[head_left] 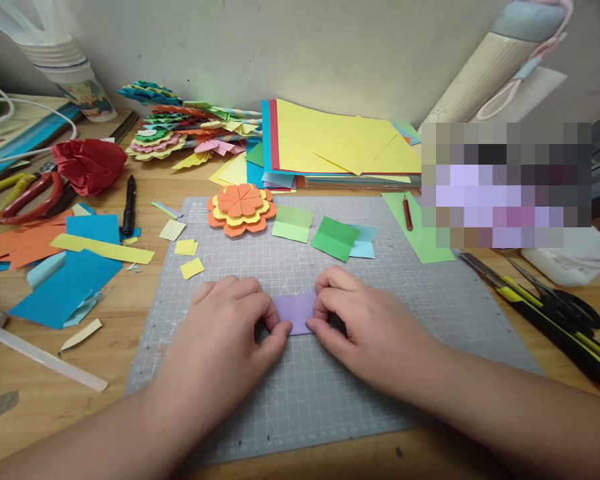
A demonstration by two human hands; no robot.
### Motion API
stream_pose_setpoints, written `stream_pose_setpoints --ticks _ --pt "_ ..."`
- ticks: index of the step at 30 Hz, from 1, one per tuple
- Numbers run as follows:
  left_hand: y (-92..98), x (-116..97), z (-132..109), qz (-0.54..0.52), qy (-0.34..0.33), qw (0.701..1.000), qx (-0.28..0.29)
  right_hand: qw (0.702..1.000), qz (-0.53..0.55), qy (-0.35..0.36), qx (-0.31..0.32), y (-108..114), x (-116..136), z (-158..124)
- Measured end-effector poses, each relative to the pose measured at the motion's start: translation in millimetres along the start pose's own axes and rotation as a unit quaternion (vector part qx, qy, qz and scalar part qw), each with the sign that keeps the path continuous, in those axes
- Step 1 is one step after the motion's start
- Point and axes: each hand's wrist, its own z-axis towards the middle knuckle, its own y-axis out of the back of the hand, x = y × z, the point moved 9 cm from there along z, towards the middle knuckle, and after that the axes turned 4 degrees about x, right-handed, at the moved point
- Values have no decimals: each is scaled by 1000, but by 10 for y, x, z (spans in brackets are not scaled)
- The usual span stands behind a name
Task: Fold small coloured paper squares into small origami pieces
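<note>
Head view: purple paper (295, 312) lies flat between left hand (230, 333) and right hand (365, 327), both pinching its ends.

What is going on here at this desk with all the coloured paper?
A person works with both hands on a grey cutting mat. The left hand and the right hand each pinch one end of a small purple paper, which lies on the mat. Behind it lie an orange and yellow paper flower and a folded light green piece. A stack of coloured sheets is at the back, and scissors lie at the right.
</note>
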Motion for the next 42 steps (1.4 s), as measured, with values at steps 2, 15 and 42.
stream_pose_setpoints --ticks 2,15,42 --pt "17 -24 -6 -5 -21 1000 -9 1000 -4 1 3 -4 4 -2" --pt "-27 -159 -50 -17 -140 990 19 998 23 37 -37 34 4 -45" --pt "-64 -78 -24 -43 -84 995 41 992 -114 45 -17 128 134 -285"
